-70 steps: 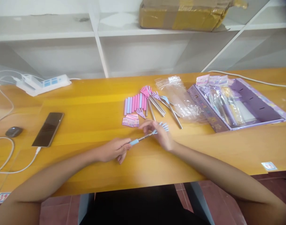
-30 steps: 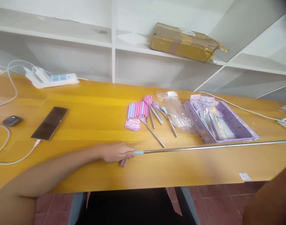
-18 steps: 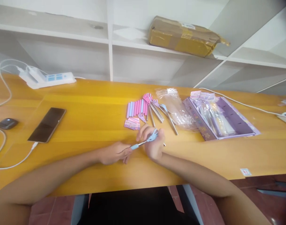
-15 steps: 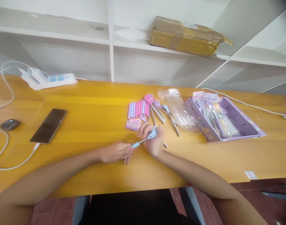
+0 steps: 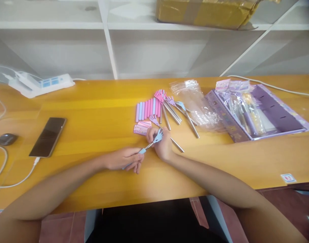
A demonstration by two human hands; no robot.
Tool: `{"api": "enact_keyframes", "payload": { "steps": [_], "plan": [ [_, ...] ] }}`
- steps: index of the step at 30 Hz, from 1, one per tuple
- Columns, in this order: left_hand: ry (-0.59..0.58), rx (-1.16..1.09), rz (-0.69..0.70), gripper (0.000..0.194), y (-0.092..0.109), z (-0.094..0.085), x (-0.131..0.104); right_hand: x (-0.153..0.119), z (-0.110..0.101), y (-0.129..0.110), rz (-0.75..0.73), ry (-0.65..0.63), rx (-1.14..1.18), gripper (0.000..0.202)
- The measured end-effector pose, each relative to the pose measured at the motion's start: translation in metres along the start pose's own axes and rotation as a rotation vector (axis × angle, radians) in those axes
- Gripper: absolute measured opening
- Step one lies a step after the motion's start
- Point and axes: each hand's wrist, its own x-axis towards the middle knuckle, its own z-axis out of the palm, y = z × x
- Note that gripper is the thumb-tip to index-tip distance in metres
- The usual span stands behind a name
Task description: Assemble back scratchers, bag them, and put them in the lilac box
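My left hand (image 5: 126, 158) is closed round the light blue handle of a small back scratcher (image 5: 142, 151). Its blue claw-shaped head lies against my right hand (image 5: 163, 143), whose fingers are curled about that end. Just beyond my hands are pink and white cards (image 5: 142, 128) and a row of pink, purple and blue tubes (image 5: 146, 109). Metal rods with pink, purple and blue claw heads (image 5: 173, 113) fan out right of the tubes. One purple claw rod (image 5: 178, 145) passes partly behind my right hand.
Clear plastic bags (image 5: 197, 104) lie beside a purple box (image 5: 276, 111) holding packaged items. At the left are a phone (image 5: 48, 136), a black earbud case (image 5: 6, 139) and a power strip (image 5: 50, 84). A taped carton (image 5: 202, 12) sits on the shelf.
The view has tilted down and shifted. The blue scratcher now slopes more steeply, and more of its handle shows below my left hand. Both hands keep their hold.
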Motion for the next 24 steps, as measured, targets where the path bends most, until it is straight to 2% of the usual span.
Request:
{"api": "enact_keyframes", "payload": {
  "steps": [11, 18, 21, 24],
  "plan": [
    [0.019, -0.016, 0.001, 0.051, 0.0011, -0.0014, 0.0011, -0.0045, 0.0004, 0.0021, -0.028, -0.087, -0.026, 0.081],
    [0.003, 0.051, -0.017, 0.048, 0.0045, -0.0012, 0.0032, -0.0071, -0.0009, -0.0053, -0.001, -0.142, -0.086, 0.065],
    [0.0, 0.079, -0.016, 0.046, 0.0035, -0.0022, 0.0043, -0.0074, 0.0006, -0.0067, -0.006, -0.125, -0.074, 0.062],
    [-0.026, 0.033, 0.026, 0.047, 0.0013, -0.0059, 0.0051, -0.0008, -0.0004, -0.0045, 0.004, -0.042, -0.07, 0.059]
  ]
}}
